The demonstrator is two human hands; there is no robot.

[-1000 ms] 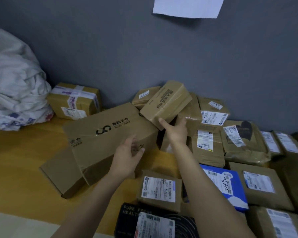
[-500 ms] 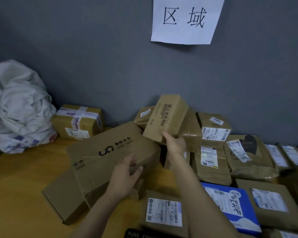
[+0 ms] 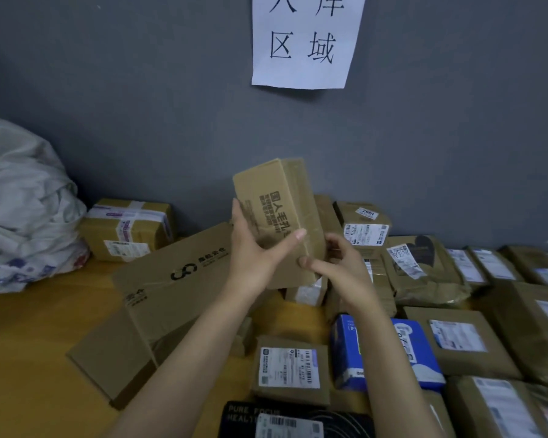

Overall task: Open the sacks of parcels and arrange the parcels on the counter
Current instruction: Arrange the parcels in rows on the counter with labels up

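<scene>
I hold a small brown cardboard box [image 3: 277, 213] with black printed characters upright in front of the grey wall, above the pile. My left hand [image 3: 255, 251] grips its left side, thumb across the front face. My right hand [image 3: 339, 263] holds its lower right edge, thumb at the bottom corner. Below lies a long brown carton [image 3: 174, 279] with a black loop logo, slanted on the yellow counter [image 3: 29, 358]. A crumpled white sack [image 3: 23, 203] sits at the far left against the wall.
A taped brown box [image 3: 127, 229] stands by the sack. Several labelled brown parcels [image 3: 424, 267] fill the right side, with a blue parcel [image 3: 386, 349] and a black box [image 3: 285, 418] near me. A paper sign [image 3: 307, 39] hangs on the wall.
My left hand left the long carton and took the small box's left side. The box rose and turned upright between both hands. The view tilted upward.
</scene>
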